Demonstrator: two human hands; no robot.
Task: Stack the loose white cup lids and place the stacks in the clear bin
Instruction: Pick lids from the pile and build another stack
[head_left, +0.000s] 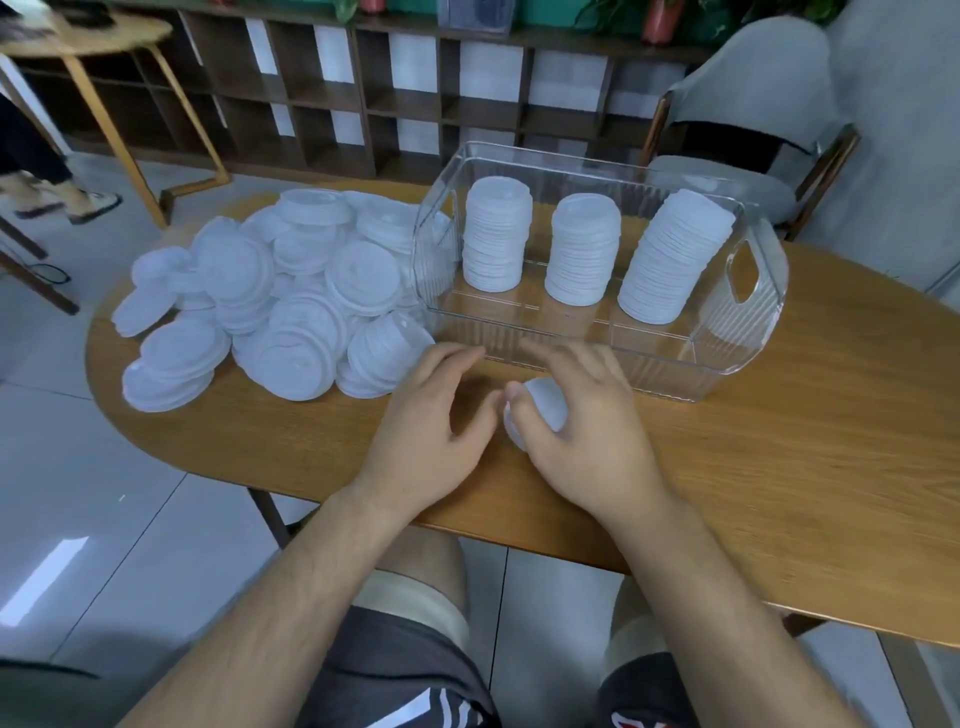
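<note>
Lids of thin white plastic are what we are sorting. Most lie in a loose pile on the left of the table, right against the end of the clear bin. Inside the bin stand three stacks, and the right-hand stack leans noticeably.

Our right hand is curled over a short stack on the table just in front of the bin, with thumb and fingers wrapped round its rim. Our left hand sits beside it with fingers relaxed and spread, holding nothing. We cannot tell whether its thumb touches the lids.

We judge these lids to be very light, a little springy and smooth, so a nested column will slide and tilt rather than stay rigid, as the leaning one suggests. The rim looks like the stiffest part, so we would take hold there, fingers ringing the sides low down, and not press on the domed top, which would likely buckle. For a taller column we would steady the top with the free hand while lifting it over the bin wall.
</note>
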